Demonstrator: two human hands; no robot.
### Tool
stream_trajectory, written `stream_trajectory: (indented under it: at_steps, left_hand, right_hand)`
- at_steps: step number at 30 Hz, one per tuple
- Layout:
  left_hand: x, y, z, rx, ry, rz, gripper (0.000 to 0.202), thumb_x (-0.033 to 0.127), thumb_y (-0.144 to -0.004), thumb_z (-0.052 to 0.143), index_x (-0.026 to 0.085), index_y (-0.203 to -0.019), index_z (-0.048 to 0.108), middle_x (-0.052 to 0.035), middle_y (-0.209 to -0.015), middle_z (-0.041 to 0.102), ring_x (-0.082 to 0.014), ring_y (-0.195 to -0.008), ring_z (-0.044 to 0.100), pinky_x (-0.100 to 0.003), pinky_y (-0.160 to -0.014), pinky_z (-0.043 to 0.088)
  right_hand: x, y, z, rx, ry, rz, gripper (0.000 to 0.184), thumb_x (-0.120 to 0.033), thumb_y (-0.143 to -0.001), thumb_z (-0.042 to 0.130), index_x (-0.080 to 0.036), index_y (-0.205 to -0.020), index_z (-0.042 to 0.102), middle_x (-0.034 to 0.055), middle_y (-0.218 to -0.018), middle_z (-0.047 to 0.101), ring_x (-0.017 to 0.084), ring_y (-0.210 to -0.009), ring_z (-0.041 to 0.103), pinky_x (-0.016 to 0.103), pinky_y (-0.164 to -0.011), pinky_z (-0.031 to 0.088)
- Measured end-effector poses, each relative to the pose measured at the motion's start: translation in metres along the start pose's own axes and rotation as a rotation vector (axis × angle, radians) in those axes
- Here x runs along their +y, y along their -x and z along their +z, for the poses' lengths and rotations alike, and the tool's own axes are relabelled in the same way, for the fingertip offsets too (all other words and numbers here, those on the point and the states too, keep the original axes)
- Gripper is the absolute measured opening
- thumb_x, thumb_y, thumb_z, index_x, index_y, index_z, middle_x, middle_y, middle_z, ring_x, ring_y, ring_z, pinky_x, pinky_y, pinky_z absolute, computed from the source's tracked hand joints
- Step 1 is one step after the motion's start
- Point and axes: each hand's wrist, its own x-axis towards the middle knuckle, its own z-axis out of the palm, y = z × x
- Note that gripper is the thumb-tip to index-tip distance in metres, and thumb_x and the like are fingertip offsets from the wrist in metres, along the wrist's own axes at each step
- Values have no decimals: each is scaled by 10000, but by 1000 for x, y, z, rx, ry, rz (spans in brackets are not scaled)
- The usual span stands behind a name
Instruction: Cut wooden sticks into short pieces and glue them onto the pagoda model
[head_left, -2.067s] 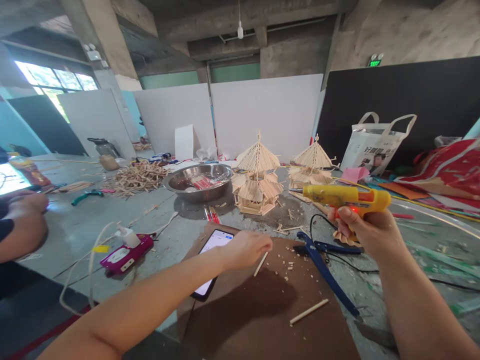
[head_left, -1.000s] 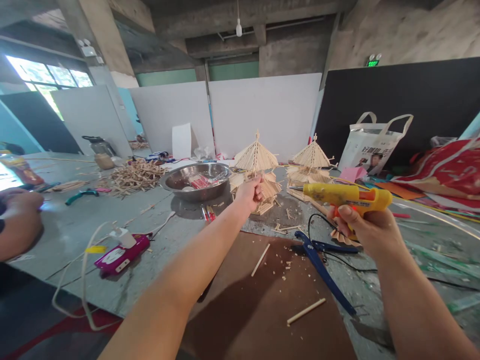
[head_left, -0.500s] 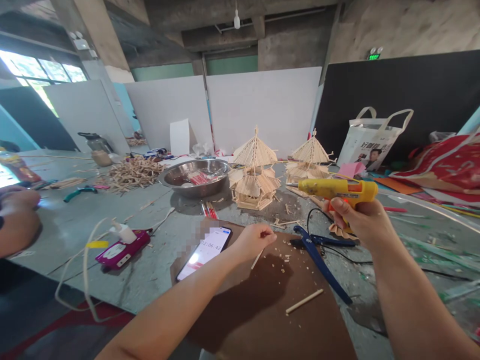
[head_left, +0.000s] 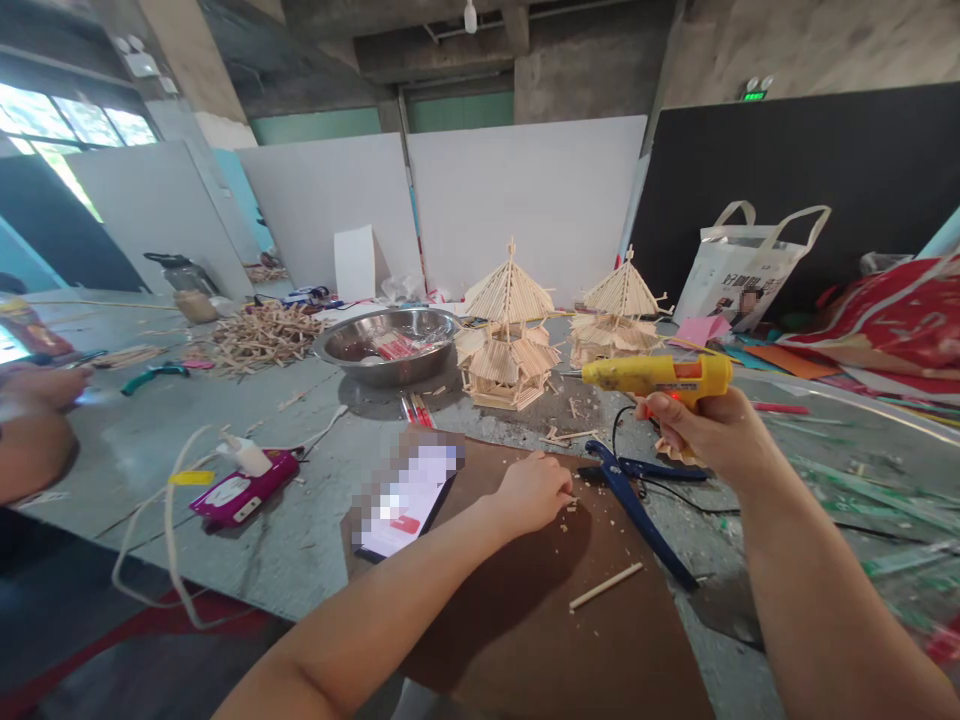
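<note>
My right hand [head_left: 701, 425] grips a yellow hot glue gun [head_left: 652, 374], its nozzle pointing left toward the front of a wooden stick pavilion [head_left: 508, 365]. My left hand [head_left: 534, 490] is closed low over the brown board [head_left: 517, 610], its fingertips curled down beside tiny wood bits; what they hold is hidden. A short wooden stick [head_left: 606, 587] lies on the board nearer to me. Just right of the left hand is a blue-handled cutter [head_left: 645, 520]. A phone [head_left: 416, 500] with a lit screen rests left of my left wrist.
Behind stand a metal bowl [head_left: 386, 345], a second stick pavilion [head_left: 619, 310] and a heap of sticks [head_left: 262, 337]. A purple power strip [head_left: 244, 487] with a white cable lies left. Another person's arm [head_left: 34, 430] rests at the left edge. Green strips [head_left: 870, 490] litter the right.
My left hand has moved right and slightly toward me; the thin stick that showed under its fingers is out of sight. The glue gun has shifted slightly left.
</note>
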Motion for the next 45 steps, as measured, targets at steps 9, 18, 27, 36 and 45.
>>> stream_trajectory:
  at_steps: [9,18,27,36,45]
  left_hand:
    - [-2,-12,26,-8,-16,49,134,297,-738,481,196,-718,566,-22,-786,554,-172,-818,470,-261,-653,409]
    - [-1,-5,29,-2,-131,183,128,236,-713,494,161,-814,515,-65,-805,550,-195,-805,478,-289,-653,413]
    - [-13,-3,20,189,97,-16,233,145,-787,339,174,-915,530,-61,-910,518,-146,-827,482,-261,-744,383]
    - [-37,-7,9,342,279,-246,143,197,-758,411,162,-672,520,-5,-704,556,-106,-677,491,-208,-611,351]
    - [-37,-3,6,119,153,-335,231,390,-752,436,191,-737,553,-3,-745,606,-121,-695,534,-208,-583,340]
  right_hand:
    - [-2,1,3,25,-17,15,322,-470,-629,577,-149,-615,557,-62,-363,370,47,-323,314,197,-316,269]
    - [0,-1,4,41,-9,42,324,-470,-610,593,-147,-607,577,-54,-358,374,50,-323,325,199,-315,260]
    - [1,-1,5,40,-70,62,329,-466,-592,611,-139,-619,583,-52,-357,388,54,-319,332,206,-316,282]
    - [1,1,2,29,-45,14,323,-460,-622,591,-138,-643,586,-57,-359,373,51,-312,313,204,-310,258]
    - [3,1,-8,85,-66,-22,268,-430,-624,603,-162,-633,583,-36,-390,425,67,-331,349,208,-310,247]
